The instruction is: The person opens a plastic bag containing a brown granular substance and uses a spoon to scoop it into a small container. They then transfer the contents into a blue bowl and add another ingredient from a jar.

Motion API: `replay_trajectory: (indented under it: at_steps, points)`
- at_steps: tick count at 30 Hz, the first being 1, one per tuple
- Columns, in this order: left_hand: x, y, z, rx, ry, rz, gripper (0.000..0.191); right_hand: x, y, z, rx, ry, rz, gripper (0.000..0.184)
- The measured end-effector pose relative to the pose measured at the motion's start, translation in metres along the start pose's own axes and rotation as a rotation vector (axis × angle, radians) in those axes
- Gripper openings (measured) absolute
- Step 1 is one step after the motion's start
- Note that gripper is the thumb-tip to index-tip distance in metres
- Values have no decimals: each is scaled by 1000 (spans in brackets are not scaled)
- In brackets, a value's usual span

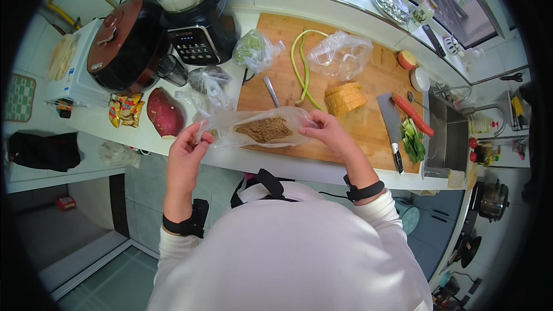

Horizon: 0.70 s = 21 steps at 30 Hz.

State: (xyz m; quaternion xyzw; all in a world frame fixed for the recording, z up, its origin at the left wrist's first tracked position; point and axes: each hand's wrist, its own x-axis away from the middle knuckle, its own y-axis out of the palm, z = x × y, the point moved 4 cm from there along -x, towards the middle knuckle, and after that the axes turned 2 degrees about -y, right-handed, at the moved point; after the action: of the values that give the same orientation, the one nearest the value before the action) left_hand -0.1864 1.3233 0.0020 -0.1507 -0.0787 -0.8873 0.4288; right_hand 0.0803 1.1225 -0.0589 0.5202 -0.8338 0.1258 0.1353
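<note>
My left hand (190,144) pinches the left end of a clear plastic bag (224,127), and my right hand (326,128) grips its right end. Stretched between them over the front edge of a wooden cutting board (276,90), the bag holds a brown, crumbly substance (264,129). Just behind it a metal utensil handle (271,90) rests on the board. Long green stalks (305,69), an empty-looking plastic bag (341,54) and a block of orange-yellow food (344,98) lie farther back. To the right are a cleaver (390,125), a carrot (412,114) and leafy greens (412,140).
A red-skinned sweet potato (165,113), yellow snack packets (125,111) and bagged greens (255,51) lie on the left. Behind them stand an electric cooker (125,47) and a blender (194,43). A steel sink (447,138) adjoins the board's right side.
</note>
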Motion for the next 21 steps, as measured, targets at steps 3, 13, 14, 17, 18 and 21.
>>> replay_trajectory:
  at_steps: [3, 13, 14, 17, 18, 21]
  points:
    - [2, -2, 7, -372, 286, 123, 30, 6, -3, -5, 67, -40, 27, 24]
    - [13, 25, 31, -525, 766, 249, 22, 7, 3, 2, 109, 101, -144, 20]
    - [13, 25, 29, -519, 771, 253, 21, 10, -1, -2, 152, 110, -112, 19]
    - [8, 30, 24, -424, 778, 181, 19, 22, -11, -37, 357, -117, -44, 21]
    - [6, 33, 22, -372, 762, 148, 18, 25, -12, -49, 376, -150, -18, 25]
    - [-5, 53, 13, -160, 645, -45, 23, 32, -5, -89, 419, -287, 13, 37]
